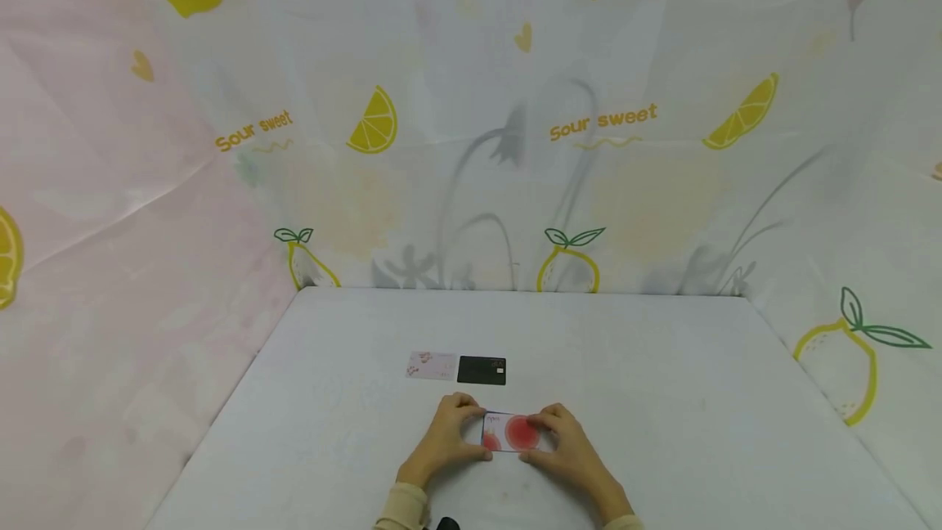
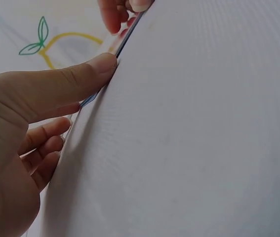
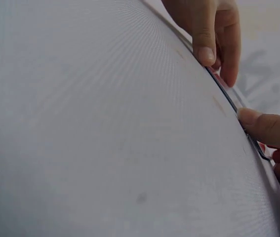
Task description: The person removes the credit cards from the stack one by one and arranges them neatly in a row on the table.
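Note:
A white card with red circles [image 1: 521, 433] lies low over the white table between both hands. My left hand [image 1: 445, 438] pinches its left end, thumb on the near edge and fingers at the far edge. At the other end, my right hand [image 1: 568, 450] grips it in the same way. Seen edge-on in the left wrist view, a dark blue edge [image 2: 125, 42] runs along the card; whether it belongs to a second card beneath, I cannot tell. Beyond the hands, a black card [image 1: 480, 371] lies beside a pale card with pink flowers [image 1: 430, 366].
The white-covered table [image 1: 662, 383] reaches back to a hanging cloth [image 1: 471, 186] printed with lemons. More of this cloth hangs along the left and right sides. A small black object [image 1: 447, 523] shows at the bottom edge, between the sleeves.

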### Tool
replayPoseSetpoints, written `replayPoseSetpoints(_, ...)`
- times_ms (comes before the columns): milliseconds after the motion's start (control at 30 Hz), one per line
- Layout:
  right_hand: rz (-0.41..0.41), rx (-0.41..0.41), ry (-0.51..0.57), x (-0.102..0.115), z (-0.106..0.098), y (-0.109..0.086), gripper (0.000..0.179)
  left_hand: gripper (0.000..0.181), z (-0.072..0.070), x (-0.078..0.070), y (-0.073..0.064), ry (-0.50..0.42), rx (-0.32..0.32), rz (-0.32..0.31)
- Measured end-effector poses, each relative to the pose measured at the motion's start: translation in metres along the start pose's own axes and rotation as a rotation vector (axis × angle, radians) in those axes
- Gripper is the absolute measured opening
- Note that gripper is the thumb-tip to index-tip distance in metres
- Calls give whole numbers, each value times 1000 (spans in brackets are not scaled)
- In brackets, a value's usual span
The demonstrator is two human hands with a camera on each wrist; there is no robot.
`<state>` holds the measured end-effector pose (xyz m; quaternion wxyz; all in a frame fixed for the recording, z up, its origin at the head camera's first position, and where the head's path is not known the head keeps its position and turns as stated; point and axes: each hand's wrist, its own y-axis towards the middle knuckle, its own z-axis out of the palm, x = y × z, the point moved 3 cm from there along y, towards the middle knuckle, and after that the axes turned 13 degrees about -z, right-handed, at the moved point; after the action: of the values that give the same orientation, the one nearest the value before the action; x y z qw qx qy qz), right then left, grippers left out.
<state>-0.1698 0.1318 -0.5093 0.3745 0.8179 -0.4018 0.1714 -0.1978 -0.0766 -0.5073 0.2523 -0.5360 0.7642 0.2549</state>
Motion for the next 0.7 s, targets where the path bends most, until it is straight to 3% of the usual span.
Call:
replayPoseSetpoints(100,-43,-13,5,0,-2,0,44,56,1,-1,0,-1,-2,-8)
replayPoseSetpoints(467,70,131,34,-4,-4,10,49,53,4,-5,3,71,-51,8)
replayPoseSetpoints(700,85,135,44,-7,-5,13,48,54,6,-6,4,89,-55,12)
